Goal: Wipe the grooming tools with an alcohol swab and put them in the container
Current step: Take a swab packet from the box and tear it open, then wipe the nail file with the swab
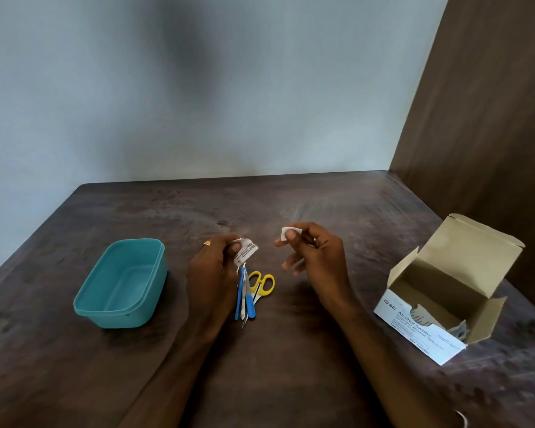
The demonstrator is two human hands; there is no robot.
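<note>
Swab out of its packet, both hands raised over the tools.

Nearest, the grooming tools (247, 296) lie bunched on the dark wooden table (306, 208): blue-handled pieces, a thin metal one and yellow-handled scissors (261, 284), all touching. Just above them the left hand (212, 267), a gold ring on one finger, pinches the torn swab wrapper (245, 251) between thumb and fingers. The right hand (311, 253) pinches the small white alcohol swab (286, 234) at its fingertips, the lower fingers loosely curled. The teal container (122, 284) stands to the left, apart from the tools. To the right sits the opened alcohol swab box (439, 291). Beyond, a pale wall (198, 88).
</note>
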